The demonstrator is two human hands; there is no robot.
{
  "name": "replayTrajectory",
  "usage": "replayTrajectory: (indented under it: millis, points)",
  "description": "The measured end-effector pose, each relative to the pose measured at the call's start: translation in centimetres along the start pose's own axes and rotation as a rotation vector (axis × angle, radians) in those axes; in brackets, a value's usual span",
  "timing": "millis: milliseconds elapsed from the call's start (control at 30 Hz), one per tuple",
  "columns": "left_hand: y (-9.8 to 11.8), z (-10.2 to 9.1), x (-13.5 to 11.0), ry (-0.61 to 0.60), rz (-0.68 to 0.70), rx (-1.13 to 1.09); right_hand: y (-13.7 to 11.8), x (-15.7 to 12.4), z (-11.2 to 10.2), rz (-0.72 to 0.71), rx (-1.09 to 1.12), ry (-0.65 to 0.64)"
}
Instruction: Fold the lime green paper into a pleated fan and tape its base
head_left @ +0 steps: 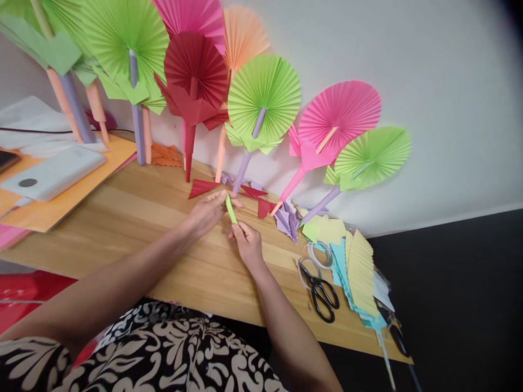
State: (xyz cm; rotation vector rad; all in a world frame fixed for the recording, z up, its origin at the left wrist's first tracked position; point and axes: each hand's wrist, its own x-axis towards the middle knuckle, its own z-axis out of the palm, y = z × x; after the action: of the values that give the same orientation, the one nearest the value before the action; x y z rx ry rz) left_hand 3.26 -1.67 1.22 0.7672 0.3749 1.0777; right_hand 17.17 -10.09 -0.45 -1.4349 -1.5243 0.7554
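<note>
Between my two hands, above the wooden table (155, 218), is a narrow light-green folded paper strip (231, 209). My left hand (208, 212) pinches its upper end between thumb and fingers. The lower end is gripped by my right hand (246, 240), its fingertips closed on the paper. Just behind my hands, a green paper fan (265, 100) on a purple paper handle (244, 170) leans against the wall. Dark red paper pieces (203, 188) lie on the table near my left hand.
Several more paper fans, including a pink one (341, 117), lean along the wall. Black-handled scissors (322, 296), tape rolls (320, 254) and yellow pleated paper (362, 272) lie to the right. A white power bank-like device (55, 171) rests on orange sheets (118, 149) at left.
</note>
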Motion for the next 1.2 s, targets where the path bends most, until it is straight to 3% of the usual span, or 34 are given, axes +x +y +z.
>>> replayTrajectory:
  millis: [233,467,667,967,1200]
  points:
    - [-2.4,1.0,-1.2,-0.014,-0.135,0.136,0.5,0.5,-1.0,-0.079,-0.214,0.214]
    - [-2.9,0.5,-1.2,0.113,-0.150,0.241,0.6,0.5,-1.0,-0.073,-0.255,0.218]
    - [-2.5,0.5,-1.0,0.069,-0.157,0.171,0.0,0.5,-1.0,0.020,-0.078,0.195]
    - [-1.9,1.0,-1.0,0.016,-0.154,0.130,0.3,0.7,-1.1,0.218,0.478,0.181]
    - [-2.1,0.6,-1.0,-0.065,-0.164,0.209,0.3,0.8,-1.2,0.288,0.634,0.184]
